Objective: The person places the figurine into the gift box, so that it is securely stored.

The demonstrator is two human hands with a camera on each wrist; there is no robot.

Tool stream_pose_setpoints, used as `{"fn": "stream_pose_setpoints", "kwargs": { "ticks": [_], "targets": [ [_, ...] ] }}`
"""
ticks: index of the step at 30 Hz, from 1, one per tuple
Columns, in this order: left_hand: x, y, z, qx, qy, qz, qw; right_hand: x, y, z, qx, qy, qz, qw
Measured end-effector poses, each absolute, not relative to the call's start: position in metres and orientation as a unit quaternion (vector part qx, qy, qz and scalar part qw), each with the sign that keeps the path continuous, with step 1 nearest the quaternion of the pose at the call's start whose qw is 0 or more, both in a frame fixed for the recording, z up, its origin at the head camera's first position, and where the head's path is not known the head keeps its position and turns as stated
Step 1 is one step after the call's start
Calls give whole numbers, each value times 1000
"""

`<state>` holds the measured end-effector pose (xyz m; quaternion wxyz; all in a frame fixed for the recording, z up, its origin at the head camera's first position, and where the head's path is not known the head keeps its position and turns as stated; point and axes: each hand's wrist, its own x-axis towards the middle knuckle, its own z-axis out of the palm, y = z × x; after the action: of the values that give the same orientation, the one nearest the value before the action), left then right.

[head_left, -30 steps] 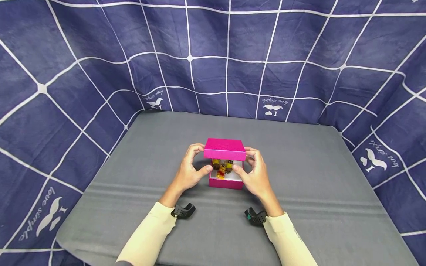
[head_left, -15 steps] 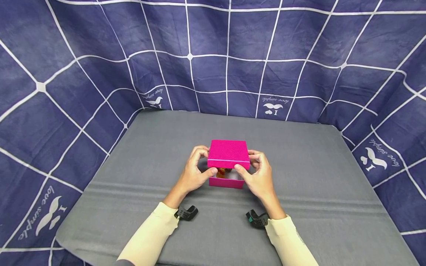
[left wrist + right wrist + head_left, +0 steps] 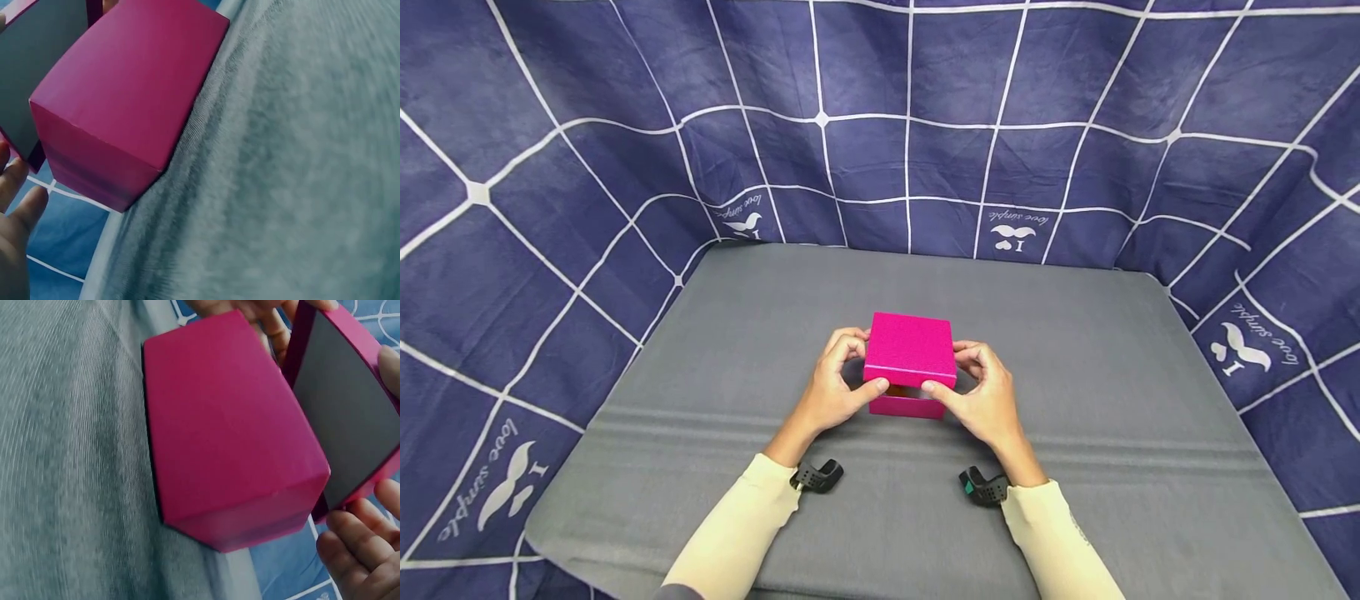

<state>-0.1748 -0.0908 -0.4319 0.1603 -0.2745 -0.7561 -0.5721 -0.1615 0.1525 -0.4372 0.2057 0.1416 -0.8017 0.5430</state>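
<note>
A magenta box lid (image 3: 912, 343) is held level or nearly so just above the matching box (image 3: 906, 407), which sits on the grey table. My left hand (image 3: 833, 385) grips the lid's left side, thumb at its front edge. On the opposite side my right hand (image 3: 983, 393) holds it the same way. Through the narrow front gap a bit of an orange-brown figure (image 3: 897, 390) shows; the rest of the contents is hidden. In the right wrist view the lid's grey inner face (image 3: 347, 394) stands apart from the box wall (image 3: 231, 425).
The grey cloth-covered table (image 3: 1075, 375) stretches around the box on all sides. A dark blue curtain (image 3: 955, 75) with white grid lines hangs behind and beside it. Black bands (image 3: 817, 476) are on both wrists.
Both hands have brought the lid forward and down over the box. Small yellow and red figures inside, plainly visible one second ago, are now almost wholly covered.
</note>
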Motion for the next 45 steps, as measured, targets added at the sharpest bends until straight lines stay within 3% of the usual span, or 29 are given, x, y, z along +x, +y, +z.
{"fn": "stream_pose_setpoints", "kwargs": {
  "ticks": [13,24,31,45],
  "targets": [
    [-172,-93,-439,-261,-779,-557,122,-170,165,-461,164,-827,507,178],
    [-176,-94,-445,-267,-804,-517,125,-175,169,-467,197,-822,501,185],
    [-196,-102,-474,-268,-812,-504,119,-179,171,-470,186,-850,468,158],
    [-199,-105,-481,-278,-831,-470,110,-178,172,-474,186,-867,435,156]
  ]
}}
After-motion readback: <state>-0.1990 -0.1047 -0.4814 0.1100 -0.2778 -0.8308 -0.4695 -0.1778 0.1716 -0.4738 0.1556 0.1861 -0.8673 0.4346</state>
